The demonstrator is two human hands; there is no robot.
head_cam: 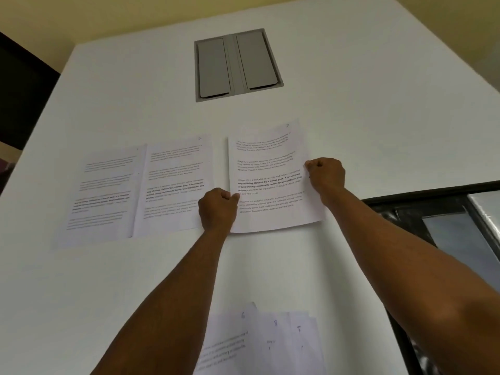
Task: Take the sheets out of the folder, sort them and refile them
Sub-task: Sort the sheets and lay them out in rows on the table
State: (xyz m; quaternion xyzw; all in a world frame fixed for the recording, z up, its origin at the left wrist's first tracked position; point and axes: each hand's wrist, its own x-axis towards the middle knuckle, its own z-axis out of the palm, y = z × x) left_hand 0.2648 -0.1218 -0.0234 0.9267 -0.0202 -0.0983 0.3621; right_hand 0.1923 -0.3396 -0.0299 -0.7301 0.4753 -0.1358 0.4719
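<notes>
Printed sheet (273, 182) on white table (378, 125), right of middle, held at both side edges. My left hand (217, 209) pinches its left edge, fingers curled; my right hand (326, 174) pinches right edge, fingers curled too. Lower edge of sheet curves up a little off table. Just left: two more printed sheets (135, 190) side by side, flat, edges touching (print blurred, unreadable). Near me: loose fan of numbered sheets (259, 345), overlapping. Far side: grey recessed panel (238, 63) set in tabletop, two flaps shut.
</notes>
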